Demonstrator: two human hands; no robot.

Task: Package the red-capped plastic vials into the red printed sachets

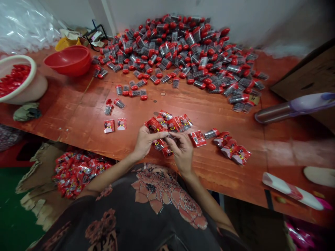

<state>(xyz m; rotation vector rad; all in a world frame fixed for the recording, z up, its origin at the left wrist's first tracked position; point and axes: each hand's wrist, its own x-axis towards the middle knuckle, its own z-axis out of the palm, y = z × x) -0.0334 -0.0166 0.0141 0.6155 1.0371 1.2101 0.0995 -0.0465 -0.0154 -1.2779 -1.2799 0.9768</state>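
Head view: left hand (pixel 144 142) pinches a red packet (pixel 154 124), fingers narrow; right hand (pixel 183 150) meets its thumb, fingers bent, grip unclear.

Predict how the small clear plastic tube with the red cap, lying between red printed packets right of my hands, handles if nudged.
The tube may roll toward or away from you, since it lies on its side. It looks rigid, so should keep its shape. Its glossy wall could feel slippery in your right hand.
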